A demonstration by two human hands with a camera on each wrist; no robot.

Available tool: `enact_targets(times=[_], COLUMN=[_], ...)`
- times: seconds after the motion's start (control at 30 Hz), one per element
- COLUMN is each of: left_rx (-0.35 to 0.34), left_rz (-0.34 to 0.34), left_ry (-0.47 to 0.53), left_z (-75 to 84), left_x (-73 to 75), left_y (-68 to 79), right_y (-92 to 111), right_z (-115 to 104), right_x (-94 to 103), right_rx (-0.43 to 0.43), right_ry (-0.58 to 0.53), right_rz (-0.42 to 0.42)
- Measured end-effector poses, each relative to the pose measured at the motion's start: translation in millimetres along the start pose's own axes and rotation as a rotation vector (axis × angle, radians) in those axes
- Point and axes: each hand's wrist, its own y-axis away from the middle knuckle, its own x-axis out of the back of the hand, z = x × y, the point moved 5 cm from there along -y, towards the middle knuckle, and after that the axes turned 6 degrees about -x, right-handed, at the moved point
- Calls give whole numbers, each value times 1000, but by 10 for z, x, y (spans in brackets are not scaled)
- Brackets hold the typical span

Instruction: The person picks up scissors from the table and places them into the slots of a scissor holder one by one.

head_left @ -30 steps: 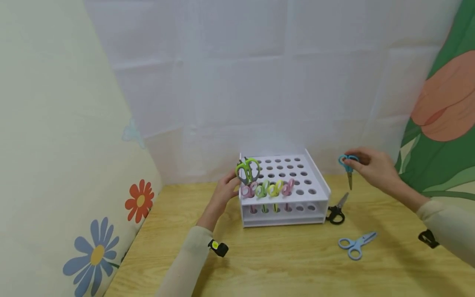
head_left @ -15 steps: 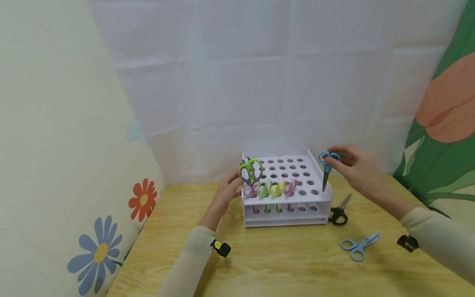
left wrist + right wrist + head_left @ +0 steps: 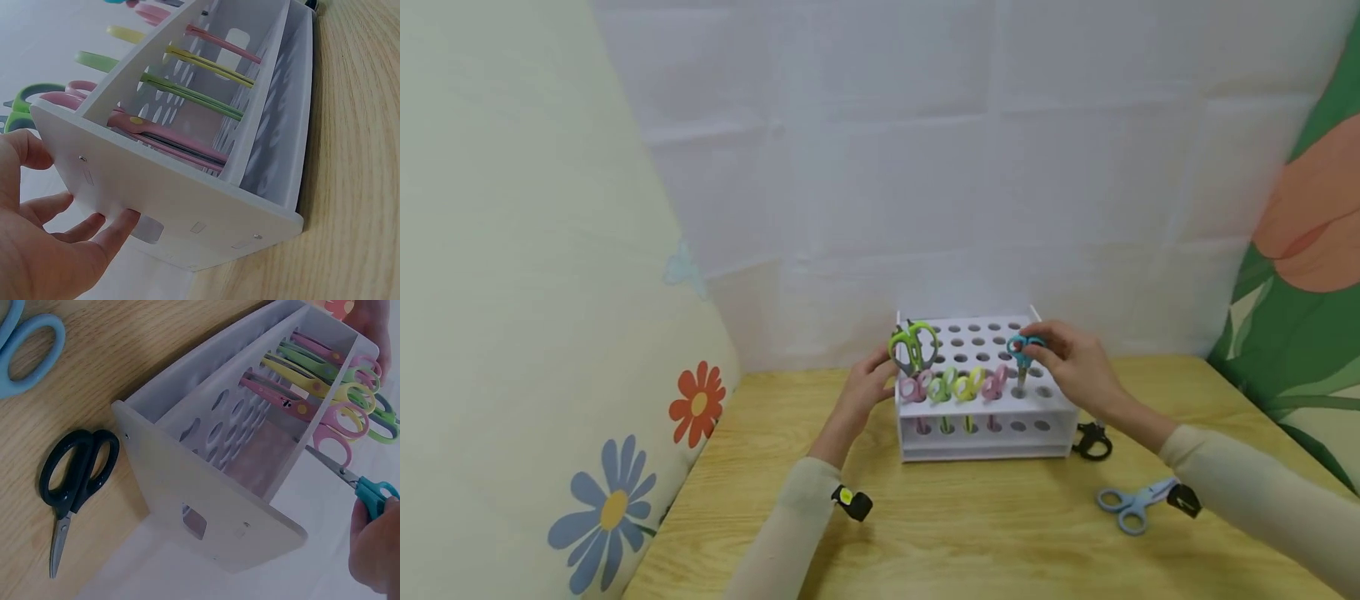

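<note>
My right hand (image 3: 1078, 371) pinches teal-handled scissors (image 3: 1022, 360) by the finger loops, blades pointing down. Their tips are at a front-row hole of the white rack (image 3: 985, 454), just right of the pink scissors (image 3: 995, 382). In the right wrist view the blade tip (image 3: 312, 451) meets the rack's top shelf. My left hand (image 3: 56, 244) rests its fingertips against the rack's left side panel. Along the front row stand yellow scissors (image 3: 968, 383), green scissors (image 3: 942, 386) and another pink pair (image 3: 914, 386). Lime-and-grey scissors (image 3: 913, 346) stand behind them.
Black-handled scissors (image 3: 1093, 442) lie on the wooden table (image 3: 970, 533) by the rack's right side, partly behind my right arm. Light-blue scissors (image 3: 1129, 507) lie nearer me, partly covered by the right wrist's camera. A white sheet (image 3: 880, 183) hangs behind the rack.
My right hand has carried the teal scissors leftward from beside the rack to above its front row, then lowered them to a hole. The left hand stays at the rack's side.
</note>
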Motion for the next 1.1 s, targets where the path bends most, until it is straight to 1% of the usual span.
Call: enact_targets(times=[0.13,0.23,0.33,0.43,0.53,0.63,0.73,0.9,1.1], left_rx=[-5,-10,-11,-17,-17,-12,-2,9,1], left_rz=[-14,-14,-17,-22,-20,-14,-3,5,-2], left_ry=[-3,-3,1,6,2,-5,-6,-11,-17], left_z=[3,10,17,18,17,23,32,34,19], left_x=[-22,-24,-22,-21,-20,-19,-15,-9,-16], left_y=[0,1,8,12,14,10,1,2,8], right_y=[22,27,26,40,56,56,45,41,62], right_z=[48,74,96,125,169,198,200,206,225], right_x=[-64,-131,-186,-220,-242,-247,-237,-236,-252], right_rx=[-61,-91,-102,-121,-149,-167,-170,-179,-183], right_ry=[-26,-34,-6,29,39,51,70,100,101], right_rz=[-106,-195,-252,-287,-296,-276,-251,-232,-224])
